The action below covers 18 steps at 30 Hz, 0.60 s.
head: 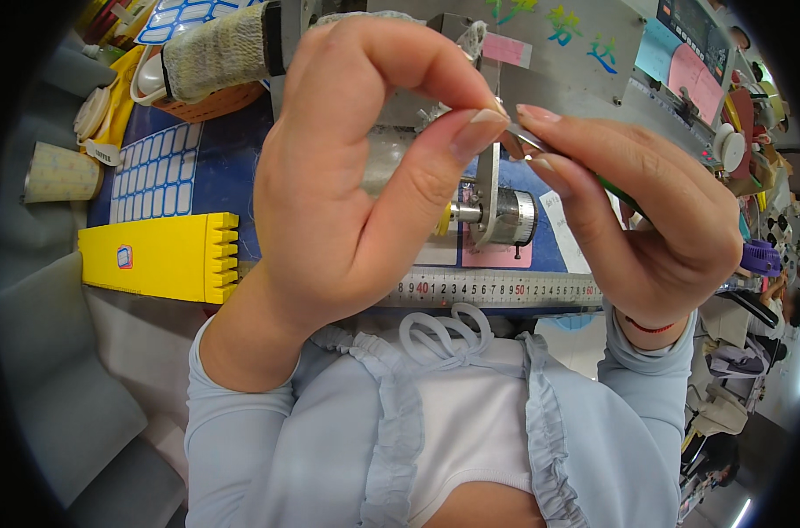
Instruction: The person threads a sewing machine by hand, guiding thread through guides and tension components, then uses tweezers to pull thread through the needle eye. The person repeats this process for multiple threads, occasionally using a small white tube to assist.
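Observation:
My left hand (347, 171) is raised over the bench, thumb and forefinger pinched together at the tips. What they pinch is tiny and mostly hidden; a faint fine strand seems to run upward from there. In my right hand (644, 185) is a slim metal hand tool (530, 140) with a green handle, possibly tweezers. Its metal end meets the left fingertips. Behind and below the fingers, a graduated metal dial (515, 216) is fixed to an upright metal bracket (487, 191) beside a yellow disc (443, 221).
A long steel ruler (479, 288) lies along the bench's front edge. To the left are a yellow box (149, 257), a label sheet (157, 173), a paper cup (63, 173) and an orange basket (208, 105). A metal machine housing (571, 72) stands behind; a purple object (760, 257) is at right.

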### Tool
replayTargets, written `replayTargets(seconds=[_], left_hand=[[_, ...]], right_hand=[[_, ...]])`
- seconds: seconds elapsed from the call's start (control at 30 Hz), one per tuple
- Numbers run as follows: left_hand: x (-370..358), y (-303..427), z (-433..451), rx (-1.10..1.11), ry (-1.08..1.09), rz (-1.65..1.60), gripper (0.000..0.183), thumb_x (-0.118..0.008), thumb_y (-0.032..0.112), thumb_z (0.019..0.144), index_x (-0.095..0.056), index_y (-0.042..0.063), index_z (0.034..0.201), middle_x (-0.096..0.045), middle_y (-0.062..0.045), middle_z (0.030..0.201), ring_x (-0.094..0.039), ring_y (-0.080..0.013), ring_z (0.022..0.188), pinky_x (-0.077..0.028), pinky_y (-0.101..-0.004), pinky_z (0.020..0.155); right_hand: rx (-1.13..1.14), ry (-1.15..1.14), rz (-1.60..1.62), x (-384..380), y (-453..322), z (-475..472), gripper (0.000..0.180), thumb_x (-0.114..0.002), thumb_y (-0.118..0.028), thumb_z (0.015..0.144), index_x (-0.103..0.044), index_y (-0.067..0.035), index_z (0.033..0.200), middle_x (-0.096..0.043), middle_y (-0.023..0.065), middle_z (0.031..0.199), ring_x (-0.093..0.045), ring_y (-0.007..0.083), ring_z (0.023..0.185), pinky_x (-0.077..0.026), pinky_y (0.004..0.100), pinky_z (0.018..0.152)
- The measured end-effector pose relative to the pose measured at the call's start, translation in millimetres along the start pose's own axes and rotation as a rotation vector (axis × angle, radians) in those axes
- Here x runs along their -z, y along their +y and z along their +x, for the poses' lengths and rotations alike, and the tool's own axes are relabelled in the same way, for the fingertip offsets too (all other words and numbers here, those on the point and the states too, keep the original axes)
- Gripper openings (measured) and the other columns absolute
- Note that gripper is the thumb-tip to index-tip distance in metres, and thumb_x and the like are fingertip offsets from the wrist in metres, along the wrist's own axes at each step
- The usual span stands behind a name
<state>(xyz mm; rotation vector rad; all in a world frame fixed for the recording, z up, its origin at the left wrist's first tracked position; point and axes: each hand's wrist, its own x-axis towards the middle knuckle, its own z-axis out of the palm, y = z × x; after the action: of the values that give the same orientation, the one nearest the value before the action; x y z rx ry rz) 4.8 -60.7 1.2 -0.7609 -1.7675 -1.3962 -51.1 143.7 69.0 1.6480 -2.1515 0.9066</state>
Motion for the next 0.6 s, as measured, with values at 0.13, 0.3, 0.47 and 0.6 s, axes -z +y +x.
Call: replayTargets(seconds=[0.13,0.3,0.47,0.6], left_hand=[[0.2,-2.4,-1.3,0.003,-0.005,-0.002,0.013,-0.055,0.005,0.098,-0.052,0.0,0.109,-0.06,-0.012,0.096,-0.055,-0.0183,0.096,-0.037,-0.0416,0.107],[10.0,-3.3,-2.2,0.077,-0.079,0.08,0.013,-0.055,0.005,0.098,-0.052,0.0,0.109,-0.06,-0.012,0.096,-0.056,-0.0178,0.095,-0.036,-0.0409,0.107],[11.5,-13.1,-2.4,-0.017,-0.06,0.066,0.013,-0.056,0.005,0.098,-0.052,0.0,0.108,-0.061,-0.012,0.096,-0.056,-0.0179,0.096,-0.036,-0.0405,0.107],[6.7,-11.9,-0.8,-0.028,-0.052,0.061,0.013,-0.056,0.006,0.097,-0.052,0.0,0.108,-0.061,-0.012,0.096,-0.056,-0.0182,0.096,-0.036,-0.0405,0.107]], right_hand=[[0.001,0.012,0.013,-1.4,0.5,0.5,0.023,-0.072,0.011,0.078,-0.071,0.01,0.101,-0.075,0.0192,0.091,-0.072,0.0224,0.076,-0.057,0.0275,0.068],[0.039,0.023,-0.043,-3.2,1.0,0.5,0.024,-0.073,0.011,0.077,-0.072,0.01,0.1,-0.075,0.019,0.092,-0.072,0.0221,0.076,-0.057,0.0277,0.069],[0.081,0.04,-0.074,-3.8,2.9,-0.2,0.025,-0.074,0.012,0.075,-0.072,0.009,0.1,-0.075,0.019,0.092,-0.072,0.0228,0.077,-0.057,0.0285,0.069],[0.138,0.07,-0.078,-4.2,5.2,-1.9,0.026,-0.074,0.012,0.074,-0.071,0.01,0.1,-0.075,0.0193,0.092,-0.073,0.0237,0.077,-0.057,0.0287,0.069]])
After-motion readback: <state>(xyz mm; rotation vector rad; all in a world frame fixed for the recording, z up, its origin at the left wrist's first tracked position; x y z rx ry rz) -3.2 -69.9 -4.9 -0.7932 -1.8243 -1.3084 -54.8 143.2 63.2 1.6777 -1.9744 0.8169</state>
